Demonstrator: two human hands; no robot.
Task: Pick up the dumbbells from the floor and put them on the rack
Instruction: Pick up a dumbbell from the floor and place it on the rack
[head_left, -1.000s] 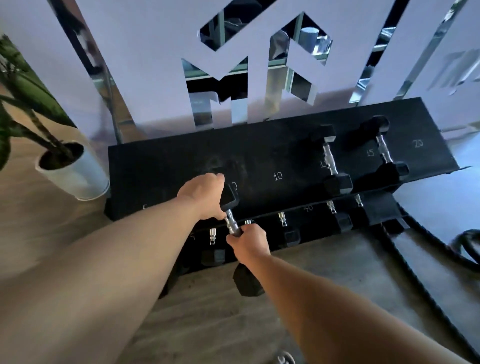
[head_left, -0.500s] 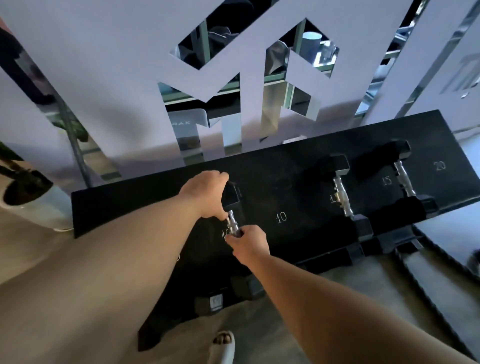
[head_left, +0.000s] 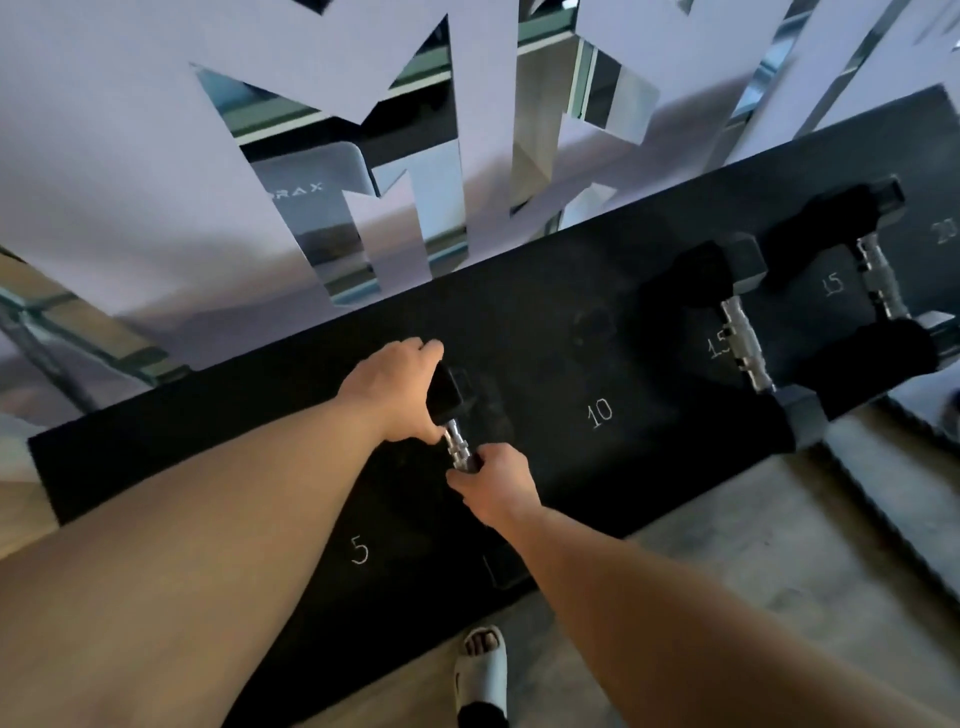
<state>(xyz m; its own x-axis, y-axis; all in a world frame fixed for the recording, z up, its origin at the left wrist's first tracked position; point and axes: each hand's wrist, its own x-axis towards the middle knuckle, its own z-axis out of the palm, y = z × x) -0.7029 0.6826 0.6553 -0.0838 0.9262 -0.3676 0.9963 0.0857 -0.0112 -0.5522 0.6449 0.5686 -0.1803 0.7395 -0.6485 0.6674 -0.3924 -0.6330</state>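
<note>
A black hex dumbbell (head_left: 451, 400) with a chrome handle lies over the black rack (head_left: 545, 364), between the white numbers 5 and 10. My left hand (head_left: 397, 392) cups its far head. My right hand (head_left: 496, 486) grips the near part of the chrome handle. The near head (head_left: 501, 569) shows partly below my right wrist at the rack's front edge. Two more dumbbells (head_left: 743, 343) (head_left: 878, 280) rest on the rack to the right, by the 15 marks.
A white patterned panel with mirror cut-outs (head_left: 363, 182) rises right behind the rack. My foot in a white slide sandal (head_left: 480, 670) stands on the grey floor in front. Black matting (head_left: 914, 499) lies at the right.
The view has moved closer and over the rack. The dumbbell has gone from in front of the rack's edge up onto its top surface, with both hands still on it.
</note>
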